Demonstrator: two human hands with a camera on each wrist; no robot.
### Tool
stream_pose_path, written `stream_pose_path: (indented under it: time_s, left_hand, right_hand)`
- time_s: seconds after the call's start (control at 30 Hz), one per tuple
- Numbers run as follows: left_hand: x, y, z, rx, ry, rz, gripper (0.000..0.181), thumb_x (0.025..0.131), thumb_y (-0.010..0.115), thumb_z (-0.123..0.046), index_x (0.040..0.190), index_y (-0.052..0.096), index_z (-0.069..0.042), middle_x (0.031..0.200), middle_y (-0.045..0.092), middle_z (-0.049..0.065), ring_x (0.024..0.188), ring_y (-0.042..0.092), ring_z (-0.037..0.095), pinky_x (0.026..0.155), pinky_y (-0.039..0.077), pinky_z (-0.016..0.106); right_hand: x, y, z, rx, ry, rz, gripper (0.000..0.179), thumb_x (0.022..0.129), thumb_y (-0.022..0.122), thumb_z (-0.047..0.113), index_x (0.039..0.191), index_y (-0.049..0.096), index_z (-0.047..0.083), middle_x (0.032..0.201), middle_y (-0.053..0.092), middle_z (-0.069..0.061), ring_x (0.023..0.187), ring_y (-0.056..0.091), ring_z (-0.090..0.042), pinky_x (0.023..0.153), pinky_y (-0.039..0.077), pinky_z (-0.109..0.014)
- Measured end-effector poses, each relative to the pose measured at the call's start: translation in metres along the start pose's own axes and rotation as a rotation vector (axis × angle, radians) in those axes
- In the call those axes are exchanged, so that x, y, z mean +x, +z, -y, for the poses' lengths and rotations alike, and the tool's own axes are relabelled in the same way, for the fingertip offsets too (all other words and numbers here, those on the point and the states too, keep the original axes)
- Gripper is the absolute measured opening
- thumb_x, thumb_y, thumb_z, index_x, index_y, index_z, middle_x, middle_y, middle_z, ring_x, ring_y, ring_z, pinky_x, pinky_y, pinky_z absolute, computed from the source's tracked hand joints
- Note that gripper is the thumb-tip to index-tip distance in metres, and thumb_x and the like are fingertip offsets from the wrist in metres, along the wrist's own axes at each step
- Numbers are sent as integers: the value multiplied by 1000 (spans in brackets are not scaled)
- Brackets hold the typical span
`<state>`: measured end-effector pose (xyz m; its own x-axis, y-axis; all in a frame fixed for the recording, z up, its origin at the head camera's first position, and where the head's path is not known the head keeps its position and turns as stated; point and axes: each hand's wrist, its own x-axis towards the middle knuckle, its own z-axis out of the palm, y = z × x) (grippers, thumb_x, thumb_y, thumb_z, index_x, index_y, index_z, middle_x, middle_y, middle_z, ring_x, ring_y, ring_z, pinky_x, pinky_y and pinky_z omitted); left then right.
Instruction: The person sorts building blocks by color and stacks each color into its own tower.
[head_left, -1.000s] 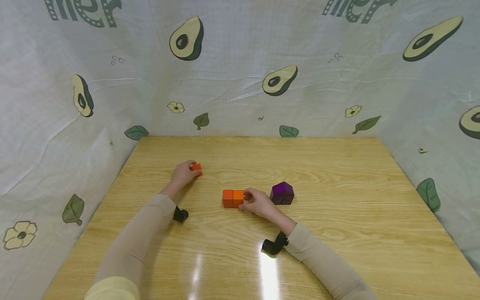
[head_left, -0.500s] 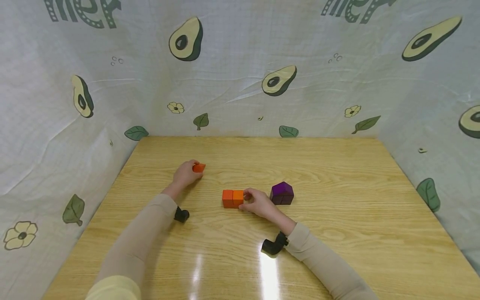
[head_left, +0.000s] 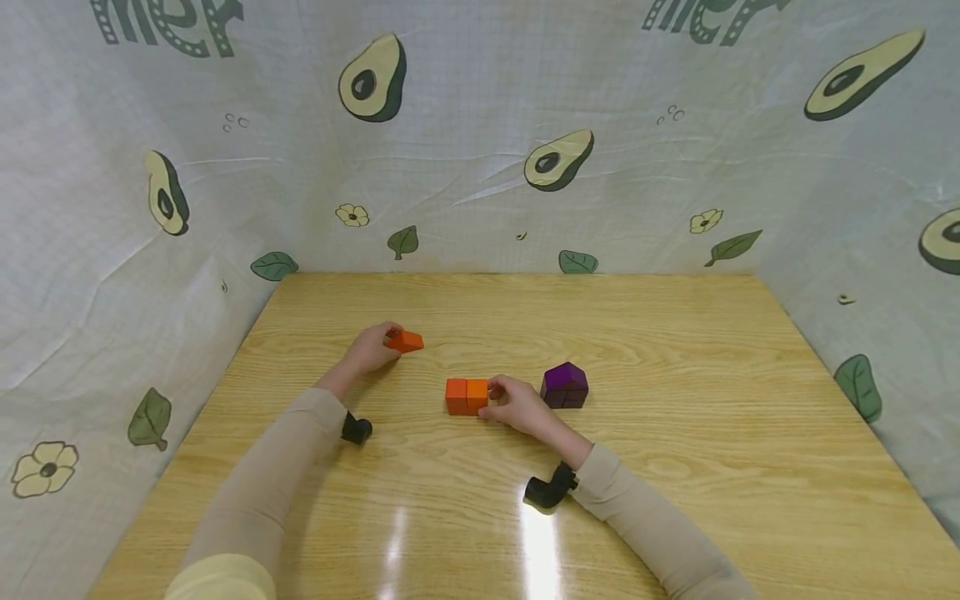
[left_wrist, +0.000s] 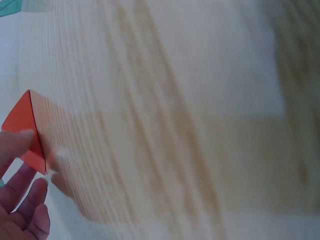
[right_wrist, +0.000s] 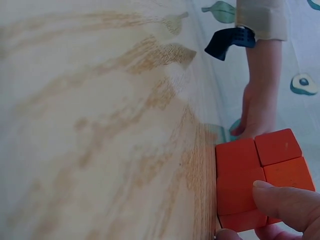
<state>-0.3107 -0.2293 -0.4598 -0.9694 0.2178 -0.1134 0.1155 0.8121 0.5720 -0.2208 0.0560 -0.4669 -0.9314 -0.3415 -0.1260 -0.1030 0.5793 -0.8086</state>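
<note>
In the head view my left hand [head_left: 373,347] pinches an orange-red triangular block [head_left: 408,342] over the far left part of the table. The left wrist view shows the thumb pressed against one face of this wedge-shaped block [left_wrist: 24,116], with its long edge close to the wood. Near the middle, orange cubes [head_left: 466,397] sit packed together, and my right hand [head_left: 519,406] grips their right end. Up close in the right wrist view, the cubes [right_wrist: 282,147] form a two-by-two face, with my right thumb [right_wrist: 280,200] across it.
Just right of my right hand stands a small house-shaped stack of purple blocks [head_left: 564,386]. The wooden table [head_left: 675,417] runs back to a cloth backdrop [head_left: 465,167] printed with avocados. Cloth also hangs along both sides. Black camera mounts [head_left: 550,487] hang at the wrists.
The triangular block has turned in my left hand, now pointing its narrow side right, and sits slightly farther right. My right hand and the cubes have stayed put.
</note>
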Motion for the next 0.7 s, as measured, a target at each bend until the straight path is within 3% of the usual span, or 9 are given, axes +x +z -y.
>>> stream_pose_path:
  time_s: [0.4,0.7]
  left_hand:
    - [-4,-1,2,-32,-21,-34,45,84,66,-17,124,52,-3,115,56,22,100,53,34,86,42,44]
    - [-10,-9,-8,-68,-8,-50,44,84,67,-18,124,52,-7,112,57,20,92,52,30,70,42,33]
  right_hand:
    - [-1,0,2,3,-7,-3,42,77,74,17,112,58,2,97,61,-8,79,52,-14,71,45,-29]
    - [-1,0,1,18,-3,2,44,77,74,17,114,58,1,100,62,-9,84,55,-16,75,47,-31]
